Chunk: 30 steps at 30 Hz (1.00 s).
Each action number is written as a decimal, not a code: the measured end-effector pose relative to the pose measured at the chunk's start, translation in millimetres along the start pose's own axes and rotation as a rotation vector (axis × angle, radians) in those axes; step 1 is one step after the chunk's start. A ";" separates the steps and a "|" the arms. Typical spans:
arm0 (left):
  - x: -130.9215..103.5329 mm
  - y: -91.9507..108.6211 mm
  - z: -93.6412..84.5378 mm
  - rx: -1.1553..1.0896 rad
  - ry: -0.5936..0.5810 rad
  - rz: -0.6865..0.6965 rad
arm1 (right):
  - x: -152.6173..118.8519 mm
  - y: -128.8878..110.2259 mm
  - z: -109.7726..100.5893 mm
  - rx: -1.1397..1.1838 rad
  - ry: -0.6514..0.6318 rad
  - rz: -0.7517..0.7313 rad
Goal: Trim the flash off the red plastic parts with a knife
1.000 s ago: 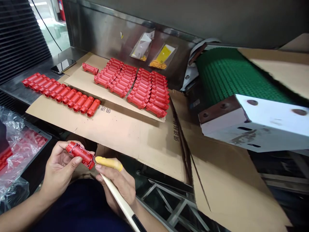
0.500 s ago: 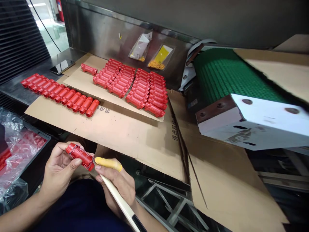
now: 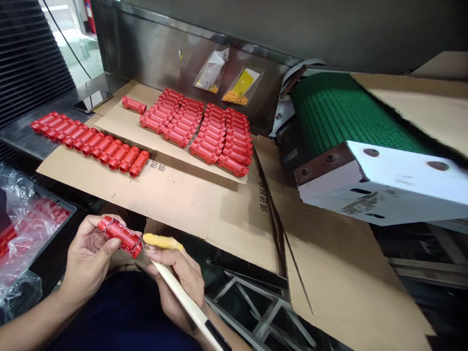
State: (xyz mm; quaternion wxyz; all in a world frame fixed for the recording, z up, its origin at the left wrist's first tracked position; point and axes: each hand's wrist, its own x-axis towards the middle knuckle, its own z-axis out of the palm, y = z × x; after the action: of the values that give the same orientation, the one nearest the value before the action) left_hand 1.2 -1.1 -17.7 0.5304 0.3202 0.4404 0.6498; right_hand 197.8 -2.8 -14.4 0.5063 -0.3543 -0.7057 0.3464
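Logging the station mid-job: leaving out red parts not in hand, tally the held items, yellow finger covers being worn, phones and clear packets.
Red part in the left hand: 1
Ivory-handled tool in the right hand: 1
Yellow finger cover: 1
Phone: 1
Clear packets: 2
Total: 6
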 end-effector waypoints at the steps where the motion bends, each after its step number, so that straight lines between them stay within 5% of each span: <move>1: 0.6 -0.3 0.1 0.012 0.014 0.010 | 2.4 1.6 -2.2 0.009 -0.030 -0.007; 6: 5.0 4.8 6.3 -0.008 0.037 -0.125 | 14.2 9.9 -13.5 -0.158 -0.181 -0.285; 9: 6.2 8.7 9.1 -0.023 0.017 -0.257 | 15.3 12.4 -15.2 -0.168 -0.200 -0.314; 13: 5.2 6.8 5.4 0.051 -0.014 -0.155 | 12.6 11.9 -10.5 0.122 -0.094 0.014; 16: 2.8 4.3 2.2 0.199 -0.044 0.006 | 12.6 11.2 -5.5 0.410 -0.039 0.352; 19: -0.7 2.5 1.1 0.339 -0.044 0.199 | 14.5 13.0 -0.3 0.665 -0.011 0.524; 23: -5.3 -2.4 -1.8 0.439 -0.100 0.355 | 14.8 16.8 7.4 0.876 0.059 0.624; 27: -4.2 -5.7 -3.8 0.422 -0.081 0.338 | 10.7 18.3 9.0 0.993 0.070 0.688; 30: 1.0 -3.5 -3.0 0.291 0.001 0.177 | 7.3 17.7 2.8 0.785 0.079 0.471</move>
State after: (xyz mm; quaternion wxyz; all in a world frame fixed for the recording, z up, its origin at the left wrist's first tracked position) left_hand -0.3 -0.7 -22.2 0.4189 0.4308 0.5002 0.6235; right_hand 196.0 12.0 -26.7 0.5362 -0.2993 -0.4014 0.6795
